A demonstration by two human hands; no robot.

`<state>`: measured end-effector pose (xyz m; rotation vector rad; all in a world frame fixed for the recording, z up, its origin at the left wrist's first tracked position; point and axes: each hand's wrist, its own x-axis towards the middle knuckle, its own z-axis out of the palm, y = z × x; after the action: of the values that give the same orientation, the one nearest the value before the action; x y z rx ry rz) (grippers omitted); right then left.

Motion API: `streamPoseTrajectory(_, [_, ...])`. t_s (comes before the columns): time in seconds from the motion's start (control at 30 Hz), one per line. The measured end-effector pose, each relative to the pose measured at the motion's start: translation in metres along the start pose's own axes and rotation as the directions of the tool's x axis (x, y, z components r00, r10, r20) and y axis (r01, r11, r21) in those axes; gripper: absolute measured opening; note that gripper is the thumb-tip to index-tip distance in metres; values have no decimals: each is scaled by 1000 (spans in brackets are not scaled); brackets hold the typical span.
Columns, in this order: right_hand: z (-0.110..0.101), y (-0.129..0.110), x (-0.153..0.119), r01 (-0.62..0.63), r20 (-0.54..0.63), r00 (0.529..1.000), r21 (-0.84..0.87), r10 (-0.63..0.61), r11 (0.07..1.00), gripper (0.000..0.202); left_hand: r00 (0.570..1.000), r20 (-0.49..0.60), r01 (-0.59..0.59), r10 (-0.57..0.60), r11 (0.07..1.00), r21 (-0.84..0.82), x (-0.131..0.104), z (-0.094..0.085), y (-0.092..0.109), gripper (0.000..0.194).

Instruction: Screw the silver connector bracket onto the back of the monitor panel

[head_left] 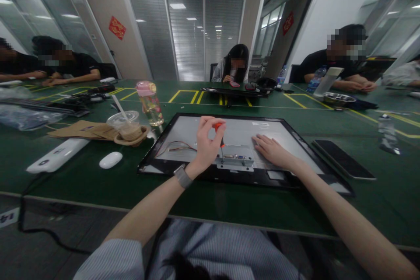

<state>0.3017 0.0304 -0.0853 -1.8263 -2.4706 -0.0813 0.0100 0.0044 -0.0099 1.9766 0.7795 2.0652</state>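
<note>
My left hand [207, 138], with a watch at the wrist, is closed around the orange and black handle of a screwdriver [222, 141]. The screwdriver stands upright, its shaft pointing down at a metal bracket with connector ports [235, 162]. This bracket lies at the near side of an opened monitor panel [278, 133], grey inside with a black frame. My right hand [272, 151] rests flat on the panel to the right of the bracket, fingers stretched out. Thin wires [179, 145] lie on the panel's left part. Whether the screwdriver's tip sits in a screw I cannot tell.
Left of the panel are a white mouse [110, 160], a long white device [57, 155], an iced drink cup [126, 123] and a pink-lidded bottle [149, 103]. A black phone [343, 159] lies to the right. Several people sit around the green table [114, 192].
</note>
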Motion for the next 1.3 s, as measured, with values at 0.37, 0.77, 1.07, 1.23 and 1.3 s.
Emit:
streamPoseTrajectory(0.37, [-6, -4, -1, -13, 35, 999, 16, 13, 1000, 63, 998, 52, 45, -43, 998, -37, -1, -1, 1, 17])
streamPoseTrajectory(0.77, [-2, -2, 0, 7, 7, 1000, -1, -7, 1000, 60, 1000, 5, 20, -20, 1000, 3, 1, -1, 0, 9])
streamPoseTrajectory(1.07, [-6, -6, -1, -12, 36, 999, -6, 12, 1000, 62, 994, 88, 73, -72, 997, 0, 1, -2, -1, 23])
streamPoseTrajectory(1.23, [-5, -6, -1, -13, 25, 1000, 7, 13, 1000, 62, 996, 82, 47, -44, 998, -38, 1, -2, 0, 19])
streamPoseTrajectory(1.3, [-4, -5, -1, -8, 14, 1000, 7, 8, 1000, 62, 998, 58, 22, -20, 999, -33, 2, -2, 1, 14])
